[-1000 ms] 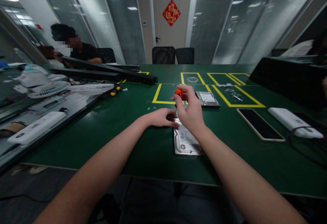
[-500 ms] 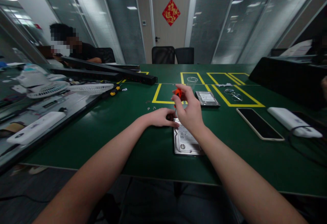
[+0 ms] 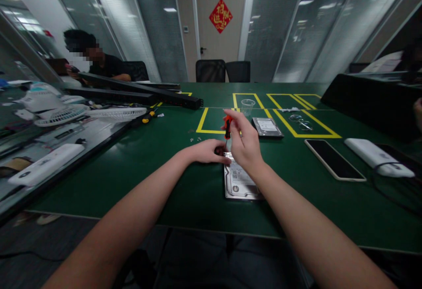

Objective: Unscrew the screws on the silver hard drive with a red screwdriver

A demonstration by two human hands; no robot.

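A silver hard drive (image 3: 239,183) lies flat on the green table, label side up, partly covered by my hands. My left hand (image 3: 208,151) grips its far left corner, the thumb on the top face and the other fingers partly hidden behind. Held upright in my right hand (image 3: 246,144) is a screwdriver (image 3: 227,126) with an orange and black handle. Its shaft points down at the drive's far left corner; the tip is hard to make out there. A few tiny screws (image 3: 195,139) lie beyond my left hand.
Behind my right hand are a second hard drive (image 3: 267,127) and a clear plastic cup (image 3: 248,106). Farther right lie glasses (image 3: 305,124), a phone (image 3: 334,159) and a white power bank (image 3: 379,157). A fan (image 3: 62,109) and a yellow-black screwdriver (image 3: 148,117) lie left. A person (image 3: 108,67) sits across.
My right hand has shifted its fingers around the screwdriver's handle, showing more of it; the index fingertip now lies over its top. My left hand and the hard drive have stayed in place.
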